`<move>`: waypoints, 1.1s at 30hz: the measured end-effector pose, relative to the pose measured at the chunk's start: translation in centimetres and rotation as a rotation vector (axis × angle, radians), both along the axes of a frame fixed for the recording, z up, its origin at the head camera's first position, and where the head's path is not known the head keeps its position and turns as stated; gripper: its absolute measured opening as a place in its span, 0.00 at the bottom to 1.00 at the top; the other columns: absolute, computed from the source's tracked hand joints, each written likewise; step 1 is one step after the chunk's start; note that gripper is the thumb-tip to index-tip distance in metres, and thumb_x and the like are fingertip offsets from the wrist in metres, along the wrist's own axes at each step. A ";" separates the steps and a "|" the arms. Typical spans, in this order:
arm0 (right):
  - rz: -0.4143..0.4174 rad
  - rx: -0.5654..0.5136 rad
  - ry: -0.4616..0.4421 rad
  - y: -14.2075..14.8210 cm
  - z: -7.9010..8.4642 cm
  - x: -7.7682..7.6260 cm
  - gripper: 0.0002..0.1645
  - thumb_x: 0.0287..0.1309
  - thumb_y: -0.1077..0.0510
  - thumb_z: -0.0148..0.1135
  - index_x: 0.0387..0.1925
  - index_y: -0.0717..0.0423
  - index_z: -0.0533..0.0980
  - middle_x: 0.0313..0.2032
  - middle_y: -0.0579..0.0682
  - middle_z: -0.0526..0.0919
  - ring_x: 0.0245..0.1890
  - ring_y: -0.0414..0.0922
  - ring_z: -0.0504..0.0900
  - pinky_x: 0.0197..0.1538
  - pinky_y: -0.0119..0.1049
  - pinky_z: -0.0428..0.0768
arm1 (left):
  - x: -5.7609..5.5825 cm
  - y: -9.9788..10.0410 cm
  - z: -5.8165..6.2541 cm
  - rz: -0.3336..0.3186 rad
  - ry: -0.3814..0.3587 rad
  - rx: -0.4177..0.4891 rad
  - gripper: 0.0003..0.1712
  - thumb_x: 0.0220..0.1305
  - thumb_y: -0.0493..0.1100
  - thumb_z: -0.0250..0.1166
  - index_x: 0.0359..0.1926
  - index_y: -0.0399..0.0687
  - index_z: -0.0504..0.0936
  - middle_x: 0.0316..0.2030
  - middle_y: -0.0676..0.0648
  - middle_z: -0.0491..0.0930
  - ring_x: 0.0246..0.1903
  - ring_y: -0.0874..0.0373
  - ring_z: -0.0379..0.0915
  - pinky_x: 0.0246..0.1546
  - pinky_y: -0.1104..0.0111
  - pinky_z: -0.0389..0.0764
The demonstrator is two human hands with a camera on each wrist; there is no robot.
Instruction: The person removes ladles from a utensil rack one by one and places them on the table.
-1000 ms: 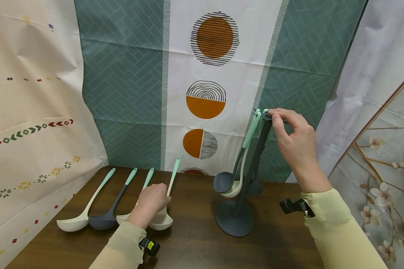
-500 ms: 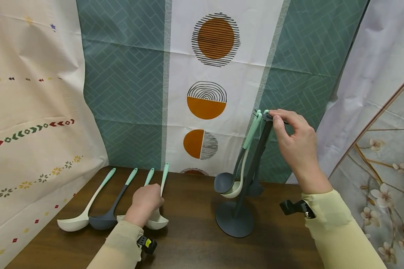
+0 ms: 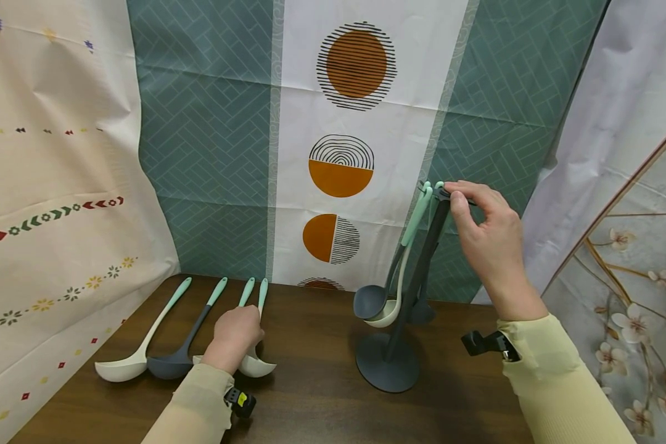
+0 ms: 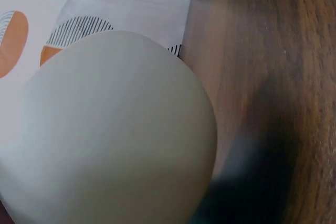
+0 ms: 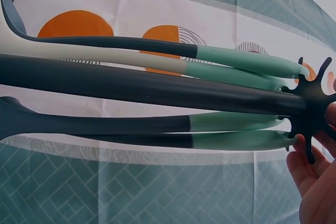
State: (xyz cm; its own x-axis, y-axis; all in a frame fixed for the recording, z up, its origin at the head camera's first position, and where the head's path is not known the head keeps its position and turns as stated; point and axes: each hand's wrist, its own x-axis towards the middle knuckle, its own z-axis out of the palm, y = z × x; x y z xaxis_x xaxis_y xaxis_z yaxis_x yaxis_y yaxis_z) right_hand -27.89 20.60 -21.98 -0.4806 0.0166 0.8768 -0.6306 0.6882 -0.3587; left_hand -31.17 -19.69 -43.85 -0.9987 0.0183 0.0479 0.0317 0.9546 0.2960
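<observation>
My left hand (image 3: 235, 336) grips a white ladle with a mint handle (image 3: 257, 368) at the right end of a row of ladles. Its pale bowl (image 4: 121, 129) fills much of the left wrist view. My fingers hide the middle of its handle. To the right, my right hand (image 3: 488, 231) pinches the hooked top of a dark grey utensil stand (image 3: 387, 376). Hanging from that stand are a grey ladle (image 3: 369, 302), a white ladle (image 3: 387, 316) and further grey utensils (image 5: 131, 124), all with mint handle ends.
On the brown wooden table (image 3: 322, 401) lie a white ladle (image 3: 123, 370), a grey ladle (image 3: 172, 365) and another mint handle (image 3: 246, 291) partly behind my left hand. Patterned cloths hang behind and at both sides, with a green-and-white one (image 3: 211, 185) at the back.
My left hand has moved left with its white ladle, bringing it down alongside the row, its handle end lower than before. My right hand has stayed on the stand's top.
</observation>
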 end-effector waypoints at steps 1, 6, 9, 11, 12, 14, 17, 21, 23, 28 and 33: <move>0.003 0.001 -0.001 0.0 0.0 0.0 0.18 0.82 0.49 0.61 0.61 0.48 0.89 0.62 0.48 0.88 0.67 0.50 0.81 0.68 0.57 0.75 | 0.0 0.0 0.0 0.006 -0.006 -0.001 0.12 0.67 0.38 0.77 0.29 0.41 0.83 0.24 0.47 0.79 0.25 0.50 0.76 0.28 0.56 0.79; 0.009 0.005 -0.001 -0.1 0.0 0.0 0.18 0.82 0.48 0.61 0.61 0.49 0.89 0.62 0.49 0.88 0.68 0.51 0.80 0.68 0.60 0.75 | -0.2 -0.1 -0.4 0.020 -0.023 -0.011 0.12 0.68 0.39 0.77 0.30 0.41 0.84 0.25 0.47 0.80 0.26 0.49 0.77 0.28 0.56 0.80; 0.008 0.006 0.003 -0.2 0.0 0.0 0.19 0.82 0.48 0.61 0.61 0.49 0.89 0.62 0.50 0.88 0.67 0.52 0.80 0.68 0.60 0.75 | -0.2 -0.2 -0.5 0.025 -0.021 -0.008 0.11 0.67 0.38 0.76 0.30 0.40 0.84 0.25 0.46 0.80 0.26 0.49 0.77 0.28 0.55 0.80; 0.008 0.005 0.006 -0.2 0.0 0.0 0.18 0.82 0.49 0.61 0.61 0.49 0.89 0.62 0.50 0.88 0.67 0.52 0.81 0.67 0.61 0.75 | -0.2 -0.3 -0.6 0.026 -0.022 -0.005 0.11 0.67 0.38 0.76 0.30 0.40 0.84 0.25 0.46 0.79 0.25 0.49 0.77 0.28 0.55 0.80; 0.008 0.005 0.009 -0.2 -0.1 0.0 0.18 0.82 0.49 0.61 0.61 0.49 0.89 0.62 0.51 0.88 0.67 0.52 0.81 0.67 0.61 0.75 | -0.2 -0.3 -0.6 0.026 -0.020 -0.004 0.10 0.67 0.37 0.76 0.30 0.40 0.84 0.24 0.46 0.79 0.25 0.49 0.77 0.28 0.55 0.80; 0.007 0.006 0.014 -0.2 -0.1 -0.1 0.18 0.82 0.49 0.61 0.61 0.49 0.89 0.62 0.51 0.88 0.67 0.52 0.81 0.67 0.61 0.75 | -0.3 -0.3 -0.7 0.025 -0.023 -0.003 0.10 0.67 0.37 0.75 0.30 0.40 0.84 0.24 0.46 0.79 0.25 0.49 0.76 0.27 0.55 0.80; 0.004 0.006 0.021 -0.2 -0.1 -0.1 0.18 0.82 0.49 0.61 0.61 0.49 0.89 0.62 0.51 0.88 0.67 0.52 0.81 0.68 0.60 0.75 | -0.4 -0.4 -0.7 0.022 -0.024 -0.012 0.10 0.67 0.37 0.75 0.30 0.40 0.84 0.24 0.46 0.80 0.25 0.50 0.76 0.28 0.55 0.80; 0.000 0.003 0.021 -0.1 -0.1 -0.1 0.18 0.82 0.49 0.61 0.61 0.49 0.89 0.62 0.51 0.88 0.67 0.52 0.81 0.68 0.59 0.75 | -0.5 -0.4 -0.7 0.022 -0.024 -0.024 0.10 0.68 0.38 0.75 0.31 0.40 0.85 0.25 0.45 0.80 0.25 0.49 0.77 0.29 0.54 0.81; -0.002 0.000 0.016 -0.1 -0.1 -0.1 0.18 0.82 0.49 0.62 0.61 0.49 0.89 0.62 0.50 0.88 0.67 0.52 0.81 0.68 0.59 0.75 | -0.5 -0.4 -0.7 0.021 -0.024 -0.023 0.10 0.68 0.38 0.75 0.31 0.40 0.85 0.26 0.45 0.80 0.26 0.49 0.77 0.29 0.54 0.81; -0.005 -0.016 0.003 -0.1 -0.1 0.0 0.18 0.81 0.49 0.62 0.61 0.47 0.90 0.62 0.48 0.88 0.66 0.50 0.81 0.67 0.55 0.76 | -0.3 -0.5 -0.5 0.014 -0.018 -0.006 0.13 0.69 0.40 0.77 0.30 0.41 0.84 0.25 0.46 0.80 0.25 0.49 0.78 0.28 0.54 0.81; -0.005 -0.027 0.012 -0.1 -0.1 0.1 0.17 0.80 0.50 0.62 0.59 0.45 0.91 0.60 0.46 0.89 0.65 0.47 0.82 0.66 0.45 0.77 | -0.1 -0.7 -0.2 0.012 0.003 0.000 0.18 0.72 0.46 0.76 0.27 0.43 0.82 0.23 0.46 0.78 0.24 0.50 0.77 0.26 0.56 0.79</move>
State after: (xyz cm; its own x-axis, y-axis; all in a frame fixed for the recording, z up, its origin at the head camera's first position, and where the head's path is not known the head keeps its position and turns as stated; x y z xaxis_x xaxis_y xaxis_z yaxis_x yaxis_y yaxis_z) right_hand -27.82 20.47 -22.10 -0.4704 0.0422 0.8815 -0.6316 0.6815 -0.3697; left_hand -31.25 -20.41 -44.05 -0.9987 0.0065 0.0511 0.0214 0.9549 0.2961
